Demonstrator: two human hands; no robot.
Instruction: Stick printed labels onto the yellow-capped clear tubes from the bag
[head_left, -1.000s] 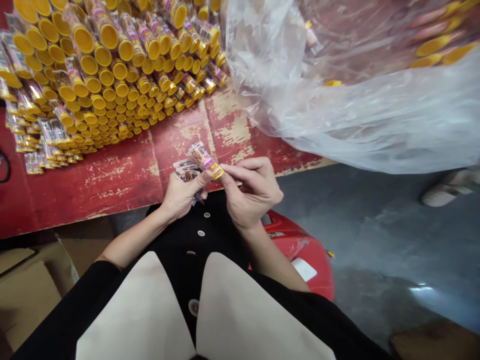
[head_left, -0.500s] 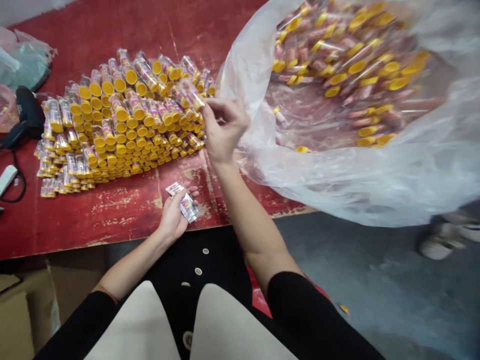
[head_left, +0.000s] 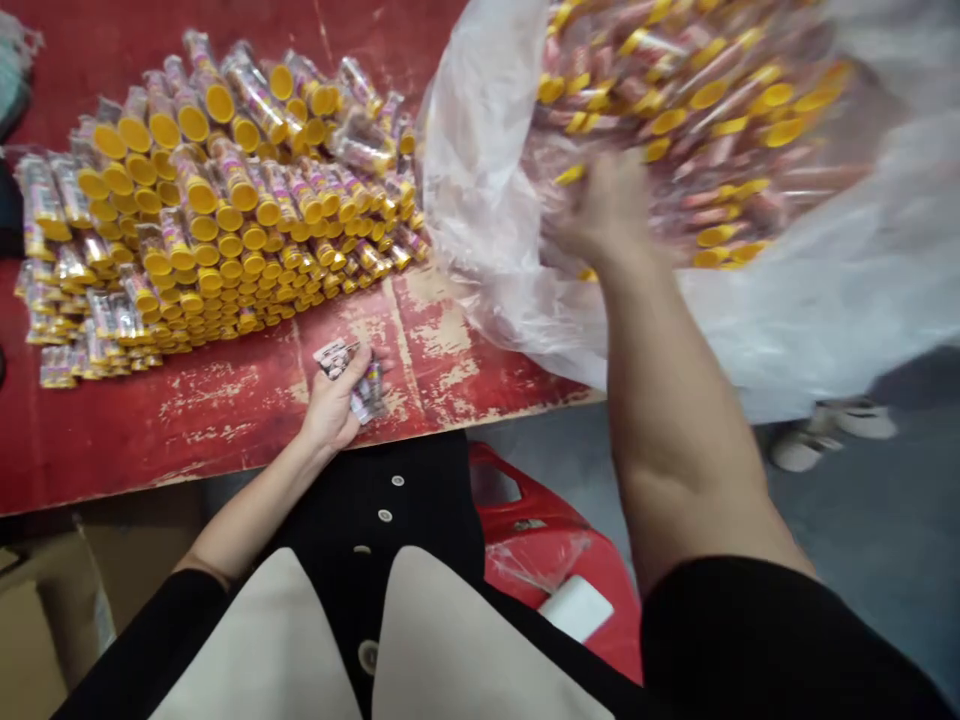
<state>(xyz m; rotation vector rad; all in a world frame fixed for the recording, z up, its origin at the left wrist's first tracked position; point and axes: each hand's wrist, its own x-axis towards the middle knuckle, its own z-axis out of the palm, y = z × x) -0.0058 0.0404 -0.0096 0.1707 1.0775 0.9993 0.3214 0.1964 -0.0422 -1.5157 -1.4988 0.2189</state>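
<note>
Printed packets [head_left: 369, 398] are grasped by the left hand [head_left: 334, 405] over the near side of the table [head_left: 232, 410]. The right hand [head_left: 611, 205] is positioned within the plastic bag [head_left: 484, 200] at right, beside yellow-capped tubes [head_left: 784, 131]; its blurred grip cannot be determined.

Muted light falls fairly evenly, while blur softens the tubes [head_left: 711, 94] inside the plastic bag [head_left: 480, 190].

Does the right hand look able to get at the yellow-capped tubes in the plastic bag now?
Probably yes: the plastic bag gapes open, the right hand is within its mouth, and yellow-capped tubes lie close by, with no visible barrier.
</note>
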